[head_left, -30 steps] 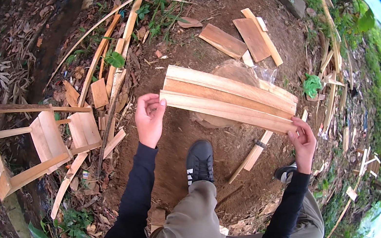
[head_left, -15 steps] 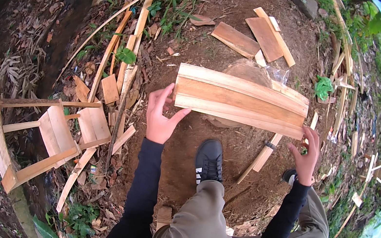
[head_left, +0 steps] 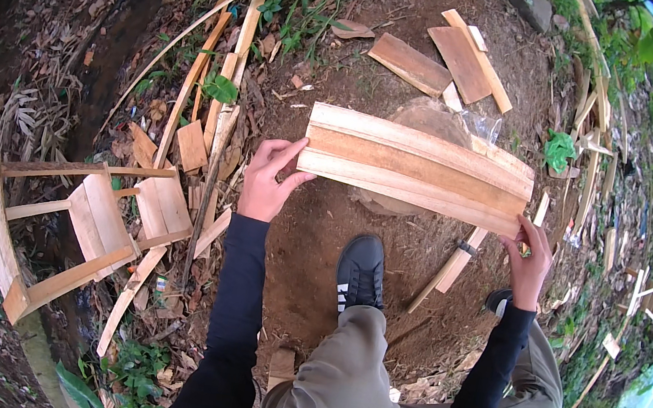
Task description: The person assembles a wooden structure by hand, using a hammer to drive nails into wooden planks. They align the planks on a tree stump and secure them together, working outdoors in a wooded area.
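Wooden plank [head_left: 416,167] spans between both hands, left hand [head_left: 266,182] spread open, right hand [head_left: 528,264] pinching its corner.

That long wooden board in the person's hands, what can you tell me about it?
The board is long, flat, pale wood with a darker reddish band along its middle and a slightly uneven edge. It is held roughly level over bare dirt and a stump. The left hand touches its near-left end; the right hand grips its right corner.

One head-worn fisheye looks steeply down from close above at bare dirt ground [head_left: 323,229]; edges bend toward its rim.
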{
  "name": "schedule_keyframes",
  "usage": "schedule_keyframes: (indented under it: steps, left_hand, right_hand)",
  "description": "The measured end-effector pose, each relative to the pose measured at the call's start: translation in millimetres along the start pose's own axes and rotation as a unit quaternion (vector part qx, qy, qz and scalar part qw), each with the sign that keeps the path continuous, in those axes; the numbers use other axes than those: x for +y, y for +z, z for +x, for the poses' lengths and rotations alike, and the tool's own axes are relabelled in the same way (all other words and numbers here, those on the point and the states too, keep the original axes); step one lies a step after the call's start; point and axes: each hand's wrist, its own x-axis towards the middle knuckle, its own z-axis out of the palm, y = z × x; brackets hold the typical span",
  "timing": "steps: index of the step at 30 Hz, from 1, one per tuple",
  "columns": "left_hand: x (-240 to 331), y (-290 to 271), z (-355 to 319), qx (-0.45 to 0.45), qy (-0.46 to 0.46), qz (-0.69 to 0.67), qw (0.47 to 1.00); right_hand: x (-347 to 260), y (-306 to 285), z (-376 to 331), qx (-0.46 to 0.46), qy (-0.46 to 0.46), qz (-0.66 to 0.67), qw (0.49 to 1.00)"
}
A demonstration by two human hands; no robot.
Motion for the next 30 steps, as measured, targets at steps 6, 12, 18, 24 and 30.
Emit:
schedule_keyframes:
  steps: [6, 12, 18, 24, 30]
  left_hand:
    - [0.9, 16.9, -4.4, 0.040, -0.016, -0.050, 0.998]
    - [-2.8, 17.4, -7.2, 0.066, -0.017, -0.069, 0.995]
    - [-1.1, 17.0, -10.8, 0.052, -0.033, -0.061, 0.996]
    - [-9.0, 5.4, -1.9, 0.005, -0.003, -0.020, 1.000]
    - [-3.0, -6.5, 13.7, -0.022, 0.080, 0.099, 0.992]
  right_hand:
    - [7.3, 2.6, -2.9, 0.015, 0.011, -0.001, 1.000]
    - [4.1, 5.9, -2.2, 0.012, 0.045, 0.035, 0.998]
    - [19.8, 7.6, -5.2, -0.017, 0.074, 0.020, 0.997]
    - [23.6, 6.7, -1.3, -0.034, 0.083, 0.050, 0.995]
    - [22.2, -2.2, 7.4, -0.041, 0.046, 0.023, 0.998]
